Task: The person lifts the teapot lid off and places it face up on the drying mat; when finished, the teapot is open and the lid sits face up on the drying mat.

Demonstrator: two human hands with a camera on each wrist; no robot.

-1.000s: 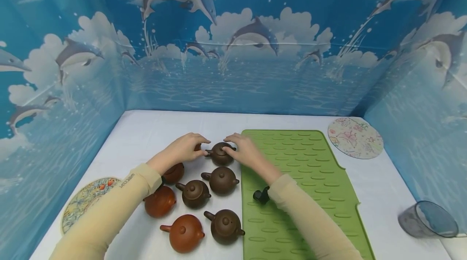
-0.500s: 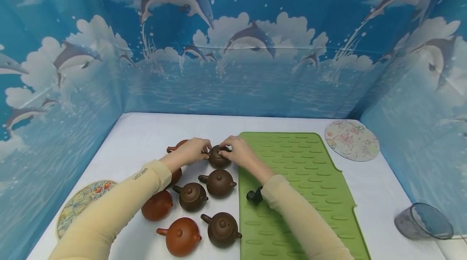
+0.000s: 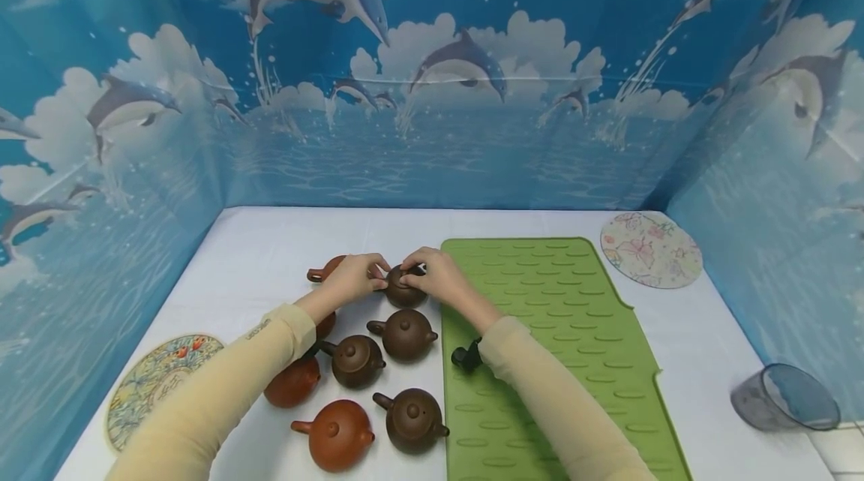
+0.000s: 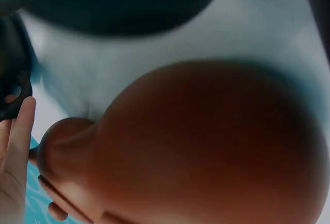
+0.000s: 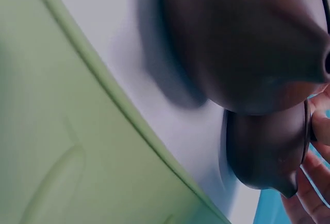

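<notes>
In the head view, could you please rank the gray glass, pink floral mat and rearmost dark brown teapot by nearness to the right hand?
1. Rearmost dark brown teapot, at the right hand.
2. Pink floral mat, back right.
3. Gray glass, right edge.

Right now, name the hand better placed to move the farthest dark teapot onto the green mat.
Right hand, probably: touching the dark teapot, it is nearer the green mat than the left hand.
</notes>
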